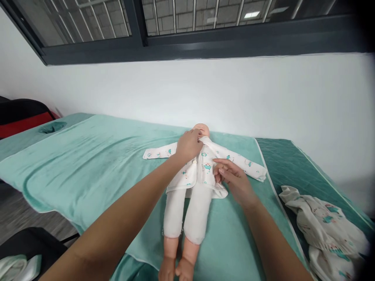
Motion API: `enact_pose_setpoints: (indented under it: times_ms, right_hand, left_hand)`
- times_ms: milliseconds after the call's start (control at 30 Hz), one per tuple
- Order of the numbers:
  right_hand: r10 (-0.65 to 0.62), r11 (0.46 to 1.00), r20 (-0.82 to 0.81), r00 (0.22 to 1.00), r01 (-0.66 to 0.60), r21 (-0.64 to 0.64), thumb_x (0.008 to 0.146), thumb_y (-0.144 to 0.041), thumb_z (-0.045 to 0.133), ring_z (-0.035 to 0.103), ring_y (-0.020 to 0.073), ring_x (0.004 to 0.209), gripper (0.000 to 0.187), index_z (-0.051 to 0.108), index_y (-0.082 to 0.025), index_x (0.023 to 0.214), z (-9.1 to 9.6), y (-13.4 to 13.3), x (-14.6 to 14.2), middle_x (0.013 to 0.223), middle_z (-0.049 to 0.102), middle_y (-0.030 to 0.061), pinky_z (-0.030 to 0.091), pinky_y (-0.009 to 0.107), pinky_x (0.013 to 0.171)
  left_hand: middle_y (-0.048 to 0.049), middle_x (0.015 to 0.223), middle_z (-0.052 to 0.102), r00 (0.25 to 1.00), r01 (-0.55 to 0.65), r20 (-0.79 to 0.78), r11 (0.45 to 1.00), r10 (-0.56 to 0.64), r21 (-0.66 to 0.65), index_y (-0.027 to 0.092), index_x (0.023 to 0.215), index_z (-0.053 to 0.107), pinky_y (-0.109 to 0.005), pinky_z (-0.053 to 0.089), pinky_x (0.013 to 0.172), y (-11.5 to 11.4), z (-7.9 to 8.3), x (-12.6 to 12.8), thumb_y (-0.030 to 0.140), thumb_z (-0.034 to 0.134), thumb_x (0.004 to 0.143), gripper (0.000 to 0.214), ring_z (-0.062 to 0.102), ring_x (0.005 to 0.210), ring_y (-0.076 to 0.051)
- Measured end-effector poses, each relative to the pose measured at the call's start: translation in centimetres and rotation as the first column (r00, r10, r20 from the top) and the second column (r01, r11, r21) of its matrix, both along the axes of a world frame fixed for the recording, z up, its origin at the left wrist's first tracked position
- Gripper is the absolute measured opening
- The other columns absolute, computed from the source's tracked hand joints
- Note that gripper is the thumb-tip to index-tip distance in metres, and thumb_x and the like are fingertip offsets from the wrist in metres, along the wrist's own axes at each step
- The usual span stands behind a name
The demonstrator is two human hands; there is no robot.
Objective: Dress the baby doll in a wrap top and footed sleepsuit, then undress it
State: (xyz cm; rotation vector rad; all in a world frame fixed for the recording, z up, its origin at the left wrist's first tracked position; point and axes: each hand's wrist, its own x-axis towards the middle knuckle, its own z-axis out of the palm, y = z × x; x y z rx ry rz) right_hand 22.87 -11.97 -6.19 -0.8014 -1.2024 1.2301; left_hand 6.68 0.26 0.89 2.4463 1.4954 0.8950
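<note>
A baby doll (187, 218) lies on its back on a teal towel (88, 164), head toward the wall, feet toward me. It wears white trousers and a white printed shirt (202, 168) with the sleeves spread out sideways. My left hand (189, 145) is closed on the shirt's collar just below the doll's head. My right hand (231, 175) pinches the shirt's right front edge near the doll's waist.
The towel covers a bed with a darker green quilted cover (281, 160) along a white wall under a window. A crumpled printed garment (325, 230) lies at the right. A black and red object (20, 117) sits far left, and a pale cloth (14, 267) lies at the lower left.
</note>
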Motion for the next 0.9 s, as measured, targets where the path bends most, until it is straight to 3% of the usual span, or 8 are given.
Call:
enact_pose_setpoints:
  times_ms: [100,167,300,367,500,600,700,900]
  right_hand:
    - [-0.169,0.986,0.013,0.986,0.169,0.008,0.088,-0.032,0.065,0.059,0.0155,0.084,0.018,0.07,-0.026,0.105,-0.8,0.5,0.1,0.095,0.066,0.003,0.045,0.028,0.072]
    - [-0.216,0.976,0.029,0.976,0.216,0.015,0.088,-0.032,0.066,0.06,0.0175,0.097,0.016,0.071,-0.026,0.102,-1.1,0.6,0.2,0.104,0.068,0.0037,0.046,0.03,0.082]
    - [-0.162,0.987,0.07,0.984,0.16,0.025,0.088,-0.031,0.065,0.06,0.0184,0.103,0.019,0.071,-0.027,0.106,-1.0,0.2,0.1,0.112,0.069,0.0046,0.045,0.032,0.092]
    - [-0.133,0.991,0.078,0.988,0.133,0.007,0.088,-0.031,0.065,0.059,0.0186,0.103,0.022,0.07,-0.027,0.11,-0.7,-0.1,0.1,0.118,0.068,0.0055,0.046,0.032,0.089]
    - [-0.099,0.994,0.058,0.993,0.101,-0.042,0.087,-0.033,0.066,0.058,0.0194,0.103,0.027,0.068,-0.027,0.113,-0.6,-0.3,0.3,0.123,0.066,0.0069,0.048,0.029,0.079]
    - [-0.16,0.984,0.076,0.984,0.165,-0.068,0.087,-0.034,0.067,0.059,0.0164,0.092,0.026,0.067,-0.028,0.112,-1.2,-0.6,0.2,0.113,0.066,0.0044,0.048,0.027,0.074]
    - [-0.253,0.961,0.199,0.947,0.27,-0.063,0.087,-0.037,0.066,0.059,0.0147,0.085,0.027,0.065,-0.029,0.112,-2.2,-1.8,0.0,0.104,0.065,0.0023,0.049,0.028,0.077]
    - [-0.366,0.914,0.521,0.771,0.403,0.045,0.087,-0.045,0.066,0.061,0.019,0.096,0.035,0.06,-0.027,0.116,-4.2,-6.5,-1.1,0.109,0.065,0.0047,0.05,0.031,0.082]
  left_hand:
    - [-0.0089,0.104,0.065,0.993,-0.03,0.12,0.996,0.02,0.084,0.018,0.108,0.06,-0.037,0.047,0.088,-1.0,-1.5,-1.3,0.013,0.048,0.084,0.026,0.059,0.101,-0.024]
    - [-0.0086,0.106,0.064,0.978,-0.032,0.209,0.995,0.012,0.091,0.018,0.108,0.059,-0.037,0.046,0.092,-2.2,-2.5,-2.6,0.012,0.047,0.085,0.026,0.058,0.104,-0.022]
    - [-0.0064,0.109,0.063,0.941,-0.052,0.337,0.997,0.031,0.055,0.021,0.106,0.059,-0.037,0.045,0.096,-5.9,-5.4,-6.6,0.016,0.044,0.09,0.022,0.057,0.108,-0.021]
    - [-0.006,0.11,0.063,0.918,-0.084,0.387,0.996,0.089,-0.03,0.022,0.108,0.059,-0.037,0.047,0.094,-8.1,-7.1,-8.9,0.019,0.043,0.093,0.022,0.058,0.106,-0.02]
    - [-0.0049,0.11,0.065,0.929,-0.06,0.345,0.975,0.132,-0.214,0.023,0.112,0.059,-0.038,0.047,0.094,-12.0,-9.7,-12.7,0.022,0.043,0.094,0.024,0.06,0.105,-0.02]
    - [-0.0053,0.115,0.064,0.964,-0.048,0.25,0.981,0.095,-0.189,0.023,0.115,0.058,-0.04,0.045,0.098,-13.7,-10.3,-13.9,0.018,0.045,0.093,0.026,0.057,0.111,-0.021]
    - [-0.0057,0.123,0.062,0.99,-0.041,0.127,0.988,0.06,-0.146,0.022,0.114,0.059,-0.044,0.042,0.102,-14.4,-10.4,-14.1,0.018,0.053,0.088,0.027,0.054,0.117,-0.024]
    - [-0.002,0.128,0.061,0.997,-0.032,0.066,0.99,0.041,-0.136,0.024,0.097,0.062,-0.042,0.04,0.1,-14.7,-10.4,-14.1,0.025,0.064,0.083,0.014,0.053,0.12,-0.024]
